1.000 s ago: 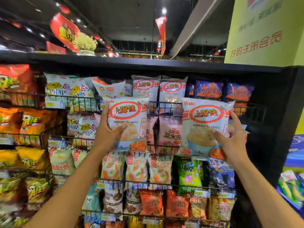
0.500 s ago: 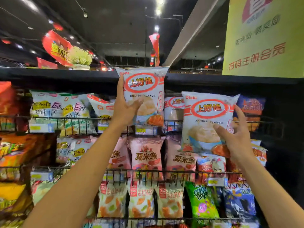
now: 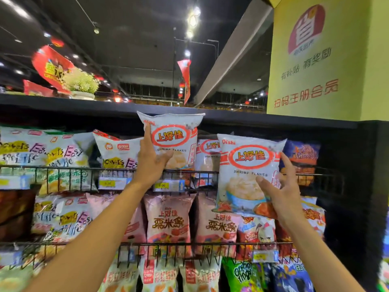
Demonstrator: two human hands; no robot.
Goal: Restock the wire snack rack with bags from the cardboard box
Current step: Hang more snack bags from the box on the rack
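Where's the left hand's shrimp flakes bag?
Head view, centre: left hand holds the shrimp flakes bag at the top wire shelf, beside another stocked bag.

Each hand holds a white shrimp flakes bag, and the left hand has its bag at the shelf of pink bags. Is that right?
Not quite. In the head view the left hand has its shrimp flakes bag at the top wire shelf, above the pink bags. The right hand does hold a second bag.

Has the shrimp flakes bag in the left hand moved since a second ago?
Yes. The left hand has lifted its shrimp flakes bag up from the second tier to the top wire rail, its top edge reaching the black top board.
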